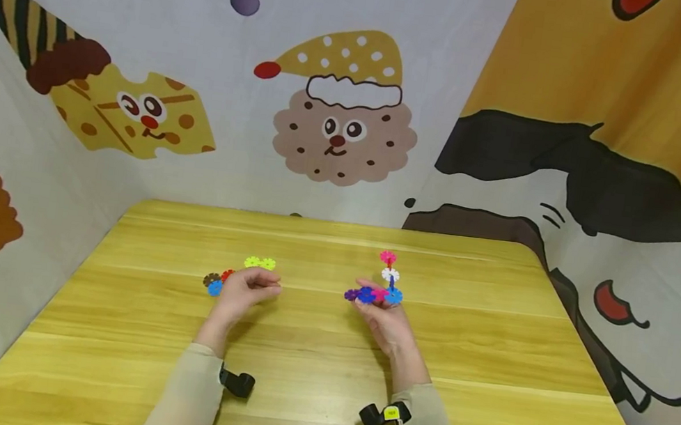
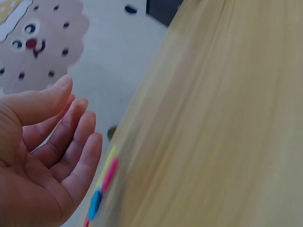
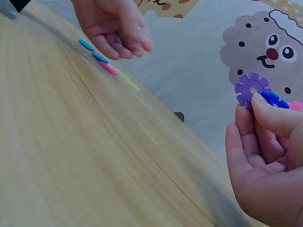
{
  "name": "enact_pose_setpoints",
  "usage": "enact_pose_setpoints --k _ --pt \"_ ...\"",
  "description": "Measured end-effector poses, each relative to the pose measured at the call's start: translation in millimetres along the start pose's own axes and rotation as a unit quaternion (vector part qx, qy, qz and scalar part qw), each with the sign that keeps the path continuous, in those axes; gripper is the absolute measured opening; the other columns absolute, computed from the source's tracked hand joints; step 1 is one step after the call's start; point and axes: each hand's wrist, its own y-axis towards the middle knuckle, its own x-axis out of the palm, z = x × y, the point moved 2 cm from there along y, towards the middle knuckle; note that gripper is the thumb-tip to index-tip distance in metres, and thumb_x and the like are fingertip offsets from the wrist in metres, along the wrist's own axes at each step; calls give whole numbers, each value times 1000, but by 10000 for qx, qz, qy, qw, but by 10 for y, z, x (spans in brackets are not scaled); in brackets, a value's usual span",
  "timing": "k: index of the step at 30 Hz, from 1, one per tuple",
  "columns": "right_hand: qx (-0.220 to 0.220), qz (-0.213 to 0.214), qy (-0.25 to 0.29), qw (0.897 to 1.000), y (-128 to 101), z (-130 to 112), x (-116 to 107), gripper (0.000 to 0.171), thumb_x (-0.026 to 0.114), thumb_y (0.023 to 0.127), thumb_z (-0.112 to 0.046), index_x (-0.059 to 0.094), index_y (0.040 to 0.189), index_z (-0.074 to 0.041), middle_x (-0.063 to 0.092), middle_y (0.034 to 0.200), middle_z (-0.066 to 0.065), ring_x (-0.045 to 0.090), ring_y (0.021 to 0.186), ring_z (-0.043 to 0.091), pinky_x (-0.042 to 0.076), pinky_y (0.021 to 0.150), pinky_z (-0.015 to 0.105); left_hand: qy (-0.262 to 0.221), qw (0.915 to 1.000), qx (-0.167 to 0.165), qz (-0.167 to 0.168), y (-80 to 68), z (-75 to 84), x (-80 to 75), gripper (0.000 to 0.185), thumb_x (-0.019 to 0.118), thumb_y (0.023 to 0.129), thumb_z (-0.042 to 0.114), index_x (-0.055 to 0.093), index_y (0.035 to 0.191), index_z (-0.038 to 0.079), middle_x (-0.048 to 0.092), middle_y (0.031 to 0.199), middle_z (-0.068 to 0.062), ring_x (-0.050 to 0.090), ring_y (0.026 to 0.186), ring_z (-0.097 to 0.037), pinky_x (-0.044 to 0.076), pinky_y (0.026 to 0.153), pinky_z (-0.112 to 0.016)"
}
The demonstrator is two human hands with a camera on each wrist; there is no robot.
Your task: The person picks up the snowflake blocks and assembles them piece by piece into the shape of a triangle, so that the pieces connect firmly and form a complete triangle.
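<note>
My right hand (image 1: 389, 325) holds a joined chain of notched plastic snowflake discs (image 1: 366, 295), lifted above the table. Purple, blue, pink and light blue discs run along it, and a white disc (image 1: 390, 274) and a pink one (image 1: 388, 256) rise at its right end. In the right wrist view, the thumb pinches the chain near its purple disc (image 3: 251, 89). Loosely curled and holding nothing, my left hand (image 1: 243, 292) hovers over the table. Beside and partly behind it lie loose discs: brown (image 1: 211, 280), blue (image 1: 215, 288), red (image 1: 228, 275) and a yellow-green pair (image 1: 260, 263).
A wooden table (image 1: 307, 391) spans the space under both hands. Behind it hangs a cloth (image 1: 224, 178) printed with cartoon food and an animal face. Each wrist wears a black camera strap (image 1: 237, 383).
</note>
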Motion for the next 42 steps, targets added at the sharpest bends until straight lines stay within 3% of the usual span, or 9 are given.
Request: enact_pose_setpoints --k 10,14,18,21,26,30,35,38,42 --pt "12 -94 92 9999 -4 13 -13 46 51 92 19 73 114 -15 71 103 2 68 99 16 51 93 25 38 9983 -224 537 -87 -193 -521 35 74 88 2 64 118 -12 68 111 -24 62 87 -7 53 77 -21" --pt "20 -100 80 9999 0 17 -16 48 50 92 19 73 112 -17 72 102 1 68 99 16 51 93 25 -44 9950 -415 904 -148 -201 -681 37 74 88 2 63 121 -12 69 109 -20 61 86 -3 53 77 -19" --pt "18 -101 90 9999 6 25 -21 51 49 92 20 74 108 -22 72 102 1 68 99 15 51 93 25 -130 9899 -406 1349 -193 -211 -796 37 76 86 1 64 120 -11 72 105 -12 62 83 0 54 74 -17" --pt "25 -91 88 9999 7 28 -26 52 49 92 20 75 107 -22 72 102 0 68 99 15 51 92 25 18 9876 -463 1502 -216 -241 -870 38 76 86 2 65 121 -9 71 108 -13 61 83 1 52 74 -15" --pt "6 -119 139 9998 10 36 -26 53 47 92 21 75 107 -22 72 101 0 68 98 15 51 92 24 635 9846 -667 1484 -236 -306 -970 39 76 88 9 66 123 -4 66 119 -20 58 88 1 48 75 -12" --pt "-20 -148 155 9998 11 38 -21 54 47 92 22 75 107 -22 72 101 0 68 98 15 51 92 25 1157 9827 -744 1243 -225 -372 -1003 41 76 89 10 65 126 -4 63 123 -22 58 99 -14 47 78 -15" --pt "21 -101 144 9998 9 41 -21 53 47 92 21 75 106 -22 71 102 0 68 98 15 51 92 25 1678 9796 -561 956 -208 -419 -999 44 76 88 10 63 128 -4 60 123 -24 55 107 -33 47 87 -36" --pt "62 -79 141 9999 10 43 -22 53 47 93 21 74 107 -22 71 102 1 68 99 15 51 93 25 1830 9777 -449 927 -203 -422 -990 43 77 88 9 64 127 -4 59 121 -24 54 106 -35 46 88 -43" --pt "69 -77 137 9999 6 39 -17 53 47 93 21 74 107 -22 71 102 0 68 99 15 50 94 25 2121 9721 -321 951 -197 -424 -978 39 77 87 9 67 121 -5 59 115 -23 54 100 -34 46 85 -43"
